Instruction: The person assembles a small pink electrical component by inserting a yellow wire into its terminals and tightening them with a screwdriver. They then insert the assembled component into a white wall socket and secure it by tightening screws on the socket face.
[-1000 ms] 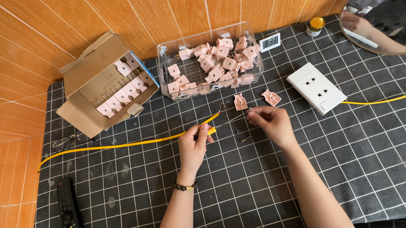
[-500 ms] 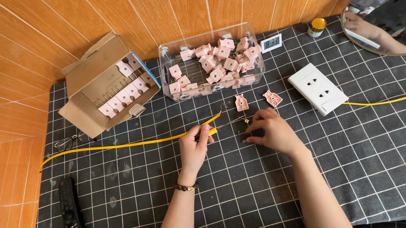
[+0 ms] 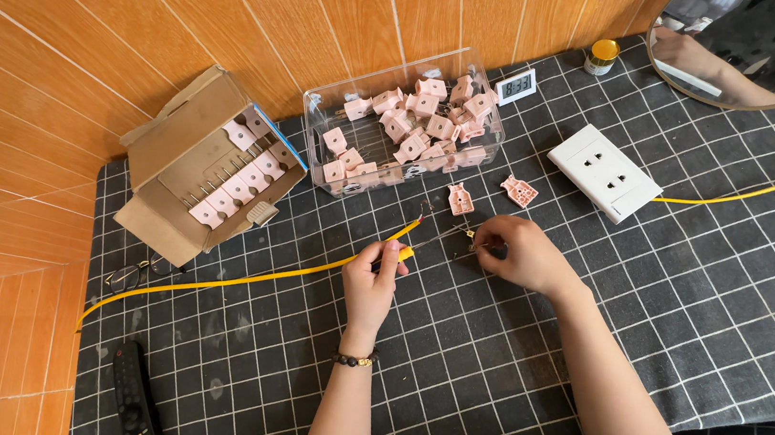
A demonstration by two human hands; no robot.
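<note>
1. The left hand (image 3: 373, 278) pinches the yellow cable (image 3: 237, 280) close to its stripped end, fingers closed on the sheath, resting on the worktop (image 3: 505, 374), which is covered with a black grid-patterned cloth.
2. The right hand (image 3: 516, 252) lies just beyond the cable's end with its fingers curled around something small; what it holds is too small to tell, though thin bare wires show between the two hands.
3. From the left hand the yellow cable runs away to the left across the cloth towards the worktop's edge.
4. Two loose pink plug parts (image 3: 459, 199) lie just above the hands, near a clear plastic box (image 3: 319, 134) filled with more of the same pink pieces.
5. A brown cardboard box (image 3: 171, 176) to the left holds pink pieces in rows.
6. A white wall socket plate (image 3: 603, 173) sits to the right, with a second yellow cable (image 3: 755, 192) leading from it.
7. A small digital clock (image 3: 516, 85), a little jar with a yellow lid (image 3: 602, 56), spectacles (image 3: 137, 273) and a black remote control (image 3: 133, 402) also lie on the cloth.
</note>
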